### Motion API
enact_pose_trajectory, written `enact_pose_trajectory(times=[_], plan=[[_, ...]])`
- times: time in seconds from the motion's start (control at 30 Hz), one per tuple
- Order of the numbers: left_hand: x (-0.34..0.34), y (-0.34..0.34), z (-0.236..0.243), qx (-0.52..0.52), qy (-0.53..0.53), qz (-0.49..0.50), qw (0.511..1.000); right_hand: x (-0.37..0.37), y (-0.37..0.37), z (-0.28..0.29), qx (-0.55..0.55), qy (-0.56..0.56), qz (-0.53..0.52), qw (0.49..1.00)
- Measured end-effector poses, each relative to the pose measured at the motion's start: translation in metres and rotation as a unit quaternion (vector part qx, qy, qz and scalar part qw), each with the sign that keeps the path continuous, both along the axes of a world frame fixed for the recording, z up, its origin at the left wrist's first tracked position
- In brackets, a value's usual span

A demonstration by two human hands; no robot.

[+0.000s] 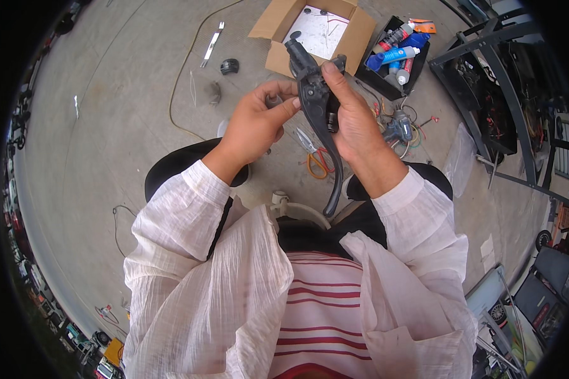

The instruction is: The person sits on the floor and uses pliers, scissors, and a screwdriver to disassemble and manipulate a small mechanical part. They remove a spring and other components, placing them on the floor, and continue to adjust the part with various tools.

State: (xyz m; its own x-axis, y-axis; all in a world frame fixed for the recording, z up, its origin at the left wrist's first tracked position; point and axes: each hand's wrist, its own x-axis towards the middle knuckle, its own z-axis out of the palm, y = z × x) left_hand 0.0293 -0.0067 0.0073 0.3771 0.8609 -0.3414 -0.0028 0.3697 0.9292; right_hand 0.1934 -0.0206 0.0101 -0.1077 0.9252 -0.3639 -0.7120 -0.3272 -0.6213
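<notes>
A black brake lever assembly with a long curved blade is gripped by my right hand, its thumb over the body. My left hand is at its left side, fingers curled and thumb tip against it; what lies inside those fingers is hard to make out. Below the lever on the floor are orange- and red-handled scissors. A grey power tool lies among coloured wires to the right of my right hand.
An open cardboard box and a black crate of bottles are ahead. A black metal frame stands right. A silver strip, a black round part and a yellow hose lie on the concrete floor.
</notes>
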Motion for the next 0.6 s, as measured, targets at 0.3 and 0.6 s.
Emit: enact_pose_trajectory(times=[0.3,0.6], plan=[[-0.002,-0.001,0.006,0.160,0.048,-0.041,0.985,0.011,-0.005,0.010,0.037,-0.040,0.051,0.997],[-0.005,0.003,0.000,0.241,0.102,-0.031,0.965,0.018,0.000,0.004,-0.013,0.032,0.011,0.999]])
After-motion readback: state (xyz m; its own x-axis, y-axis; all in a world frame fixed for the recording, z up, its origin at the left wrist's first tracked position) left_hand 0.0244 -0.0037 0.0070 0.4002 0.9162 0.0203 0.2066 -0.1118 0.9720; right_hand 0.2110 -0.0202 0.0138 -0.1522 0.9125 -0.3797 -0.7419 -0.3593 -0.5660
